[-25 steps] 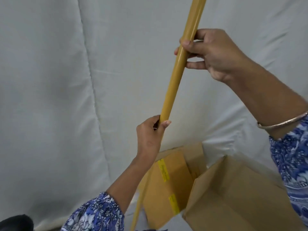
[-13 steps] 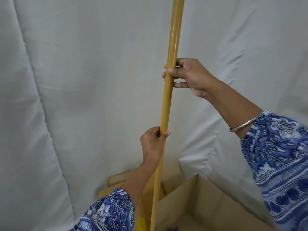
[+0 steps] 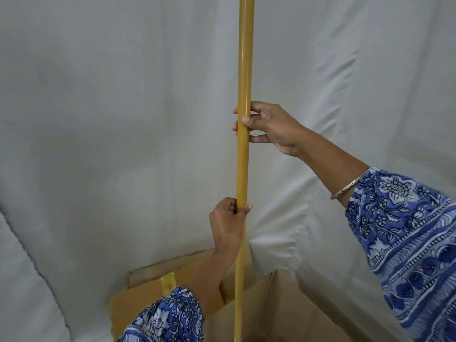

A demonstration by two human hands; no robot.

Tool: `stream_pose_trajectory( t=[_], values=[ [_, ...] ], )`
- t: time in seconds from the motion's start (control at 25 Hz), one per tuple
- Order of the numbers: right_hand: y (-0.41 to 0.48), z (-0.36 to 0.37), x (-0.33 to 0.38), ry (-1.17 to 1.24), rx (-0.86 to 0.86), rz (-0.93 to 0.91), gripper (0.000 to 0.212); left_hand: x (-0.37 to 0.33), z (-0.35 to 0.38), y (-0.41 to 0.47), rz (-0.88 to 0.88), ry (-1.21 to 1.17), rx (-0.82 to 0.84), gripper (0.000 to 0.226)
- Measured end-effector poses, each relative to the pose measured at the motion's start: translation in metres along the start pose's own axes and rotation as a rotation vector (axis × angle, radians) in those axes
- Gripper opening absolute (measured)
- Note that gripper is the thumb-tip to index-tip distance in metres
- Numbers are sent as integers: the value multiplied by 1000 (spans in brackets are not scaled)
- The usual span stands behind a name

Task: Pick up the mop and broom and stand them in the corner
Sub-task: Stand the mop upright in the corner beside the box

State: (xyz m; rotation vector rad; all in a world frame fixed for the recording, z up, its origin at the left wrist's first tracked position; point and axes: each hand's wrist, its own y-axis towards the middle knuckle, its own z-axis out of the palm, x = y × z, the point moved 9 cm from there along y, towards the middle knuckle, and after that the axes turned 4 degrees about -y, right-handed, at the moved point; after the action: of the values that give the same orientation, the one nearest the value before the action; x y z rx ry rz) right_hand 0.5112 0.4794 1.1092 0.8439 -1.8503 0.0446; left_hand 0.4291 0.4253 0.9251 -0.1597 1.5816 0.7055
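Note:
A long yellow-brown handle [image 3: 244, 70] stands almost upright in the middle of the view, in front of a corner draped in white cloth. Its top and bottom ends run out of the frame, so I cannot tell whether it belongs to the mop or the broom. My right hand [image 3: 269, 125] grips the handle higher up. My left hand [image 3: 228, 223] grips it lower down, fingers wrapped round it. The handle's lower part drops between cardboard boxes.
White cloth [image 3: 111, 144] covers both walls of the corner. An open cardboard box [image 3: 283, 314] sits at the bottom right, and flat cardboard with yellow tape [image 3: 167, 280] leans behind it at the bottom centre.
The handle has swung from leaning right to nearly upright. My right hand has slid lower on it, and the view has shifted so the boxes sit lower.

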Motion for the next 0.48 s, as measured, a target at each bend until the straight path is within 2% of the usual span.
stream_pose_trajectory(
  t=[0.48],
  values=[
    [53,-19,-145,127,140,72,27,117,72,51,-136,202,-127,22]
  ],
)
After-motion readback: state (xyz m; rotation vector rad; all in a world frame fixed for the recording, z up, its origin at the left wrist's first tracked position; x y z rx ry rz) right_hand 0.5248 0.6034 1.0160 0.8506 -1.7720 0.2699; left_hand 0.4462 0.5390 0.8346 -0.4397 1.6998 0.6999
